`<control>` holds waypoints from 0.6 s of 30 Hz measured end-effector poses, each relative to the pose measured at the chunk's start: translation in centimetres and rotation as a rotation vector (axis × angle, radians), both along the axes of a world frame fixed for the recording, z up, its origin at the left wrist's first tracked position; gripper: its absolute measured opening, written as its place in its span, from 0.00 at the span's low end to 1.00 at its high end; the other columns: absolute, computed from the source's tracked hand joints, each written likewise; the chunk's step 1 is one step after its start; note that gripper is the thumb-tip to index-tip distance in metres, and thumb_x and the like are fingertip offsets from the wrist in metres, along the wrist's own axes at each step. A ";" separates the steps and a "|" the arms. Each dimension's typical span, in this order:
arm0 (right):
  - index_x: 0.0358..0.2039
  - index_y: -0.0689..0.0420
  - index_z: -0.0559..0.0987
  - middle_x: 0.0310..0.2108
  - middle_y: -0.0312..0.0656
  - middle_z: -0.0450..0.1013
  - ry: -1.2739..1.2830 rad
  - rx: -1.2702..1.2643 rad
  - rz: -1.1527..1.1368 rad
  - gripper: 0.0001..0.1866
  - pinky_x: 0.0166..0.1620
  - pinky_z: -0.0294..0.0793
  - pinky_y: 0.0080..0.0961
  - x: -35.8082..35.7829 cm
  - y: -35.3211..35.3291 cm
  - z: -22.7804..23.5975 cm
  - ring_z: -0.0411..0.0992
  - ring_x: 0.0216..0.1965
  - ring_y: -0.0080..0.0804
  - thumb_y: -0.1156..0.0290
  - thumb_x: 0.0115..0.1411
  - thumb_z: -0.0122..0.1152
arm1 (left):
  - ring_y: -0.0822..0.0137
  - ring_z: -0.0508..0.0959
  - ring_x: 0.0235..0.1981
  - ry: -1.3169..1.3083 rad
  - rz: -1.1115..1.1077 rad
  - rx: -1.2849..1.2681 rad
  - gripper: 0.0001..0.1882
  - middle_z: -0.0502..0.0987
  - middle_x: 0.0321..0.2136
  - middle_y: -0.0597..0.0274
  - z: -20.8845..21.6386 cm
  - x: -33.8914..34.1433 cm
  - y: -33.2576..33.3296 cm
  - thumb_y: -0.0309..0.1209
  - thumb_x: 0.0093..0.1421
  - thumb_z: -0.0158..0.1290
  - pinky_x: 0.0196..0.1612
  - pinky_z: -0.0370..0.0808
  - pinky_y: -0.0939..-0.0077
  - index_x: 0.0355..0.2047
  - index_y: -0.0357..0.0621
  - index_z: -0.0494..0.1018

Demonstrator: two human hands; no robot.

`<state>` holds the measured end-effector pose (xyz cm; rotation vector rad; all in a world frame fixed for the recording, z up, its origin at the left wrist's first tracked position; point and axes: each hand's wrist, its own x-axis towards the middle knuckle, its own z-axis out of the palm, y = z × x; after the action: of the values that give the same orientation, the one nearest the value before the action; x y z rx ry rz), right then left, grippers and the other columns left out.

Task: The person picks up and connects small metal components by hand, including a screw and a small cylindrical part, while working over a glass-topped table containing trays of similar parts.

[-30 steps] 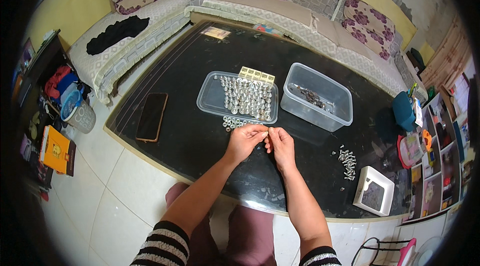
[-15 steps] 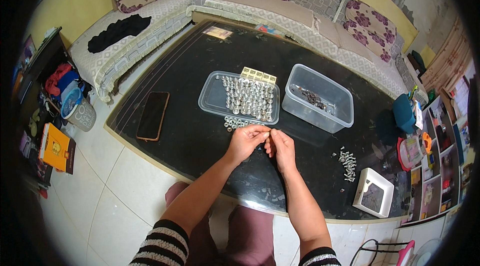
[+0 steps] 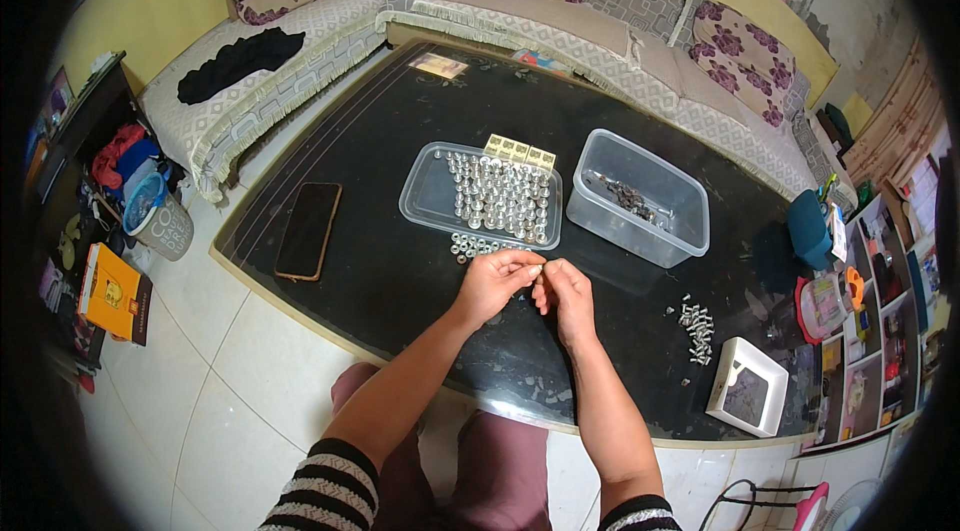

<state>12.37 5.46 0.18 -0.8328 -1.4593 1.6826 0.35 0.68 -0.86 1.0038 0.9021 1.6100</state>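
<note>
My left hand (image 3: 497, 283) and my right hand (image 3: 566, 293) meet above the near middle of the black table, fingertips pinched together. Whatever sits between them is too small and covered to name. Just beyond lies a clear plastic lid (image 3: 426, 201) bearing rows of small shiny metal pieces (image 3: 500, 196), with small cream boxes (image 3: 520, 151) along its far edge. More silvery ring-like pieces (image 3: 474, 245) lie on the table between the lid and my left hand. To the right is a loose heap of small metal screw-like parts (image 3: 697, 329).
A clear plastic tub (image 3: 640, 241) with dark small parts stands right of the lid. A white open box (image 3: 775, 401) sits at the table's right near corner. A phone (image 3: 308, 231) lies at left. Sofas (image 3: 330, 41) line the far side; a shelf (image 3: 875, 331) stands at right.
Both hands keep their pinch at nearly the same place, with only slight finger movement. The whole view has shifted a little; the objects on the table stay put.
</note>
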 end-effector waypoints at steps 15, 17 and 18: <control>0.16 0.58 0.68 0.10 0.33 0.64 -0.144 0.058 -0.045 0.18 0.13 0.55 0.11 0.0 -0.4 0.5 0.59 0.10 0.14 0.58 0.55 0.45 | 0.77 0.70 0.28 0.039 0.023 0.001 0.08 0.71 0.28 0.63 -0.3 0.1 0.1 0.22 0.52 0.46 0.33 0.68 0.85 0.34 0.32 0.68; 0.16 0.58 0.69 0.10 0.33 0.63 -0.125 0.079 -0.034 0.18 0.13 0.55 0.11 0.1 -0.1 0.2 0.59 0.11 0.14 0.59 0.55 0.45 | 0.77 0.70 0.28 0.002 0.012 0.000 0.08 0.71 0.28 0.63 -0.4 0.2 0.2 0.22 0.52 0.46 0.33 0.68 0.85 0.34 0.32 0.68; 0.16 0.58 0.69 0.10 0.33 0.63 -0.126 0.080 -0.034 0.18 0.13 0.55 0.11 0.2 -0.1 0.2 0.59 0.11 0.14 0.59 0.55 0.45 | 0.77 0.70 0.28 0.026 0.013 0.000 0.08 0.71 0.28 0.63 -0.4 0.2 0.2 0.22 0.52 0.46 0.33 0.68 0.85 0.34 0.32 0.68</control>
<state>12.60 5.33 0.41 -0.9289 -1.5775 1.5600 0.50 0.86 -1.24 1.0225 0.9281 1.6115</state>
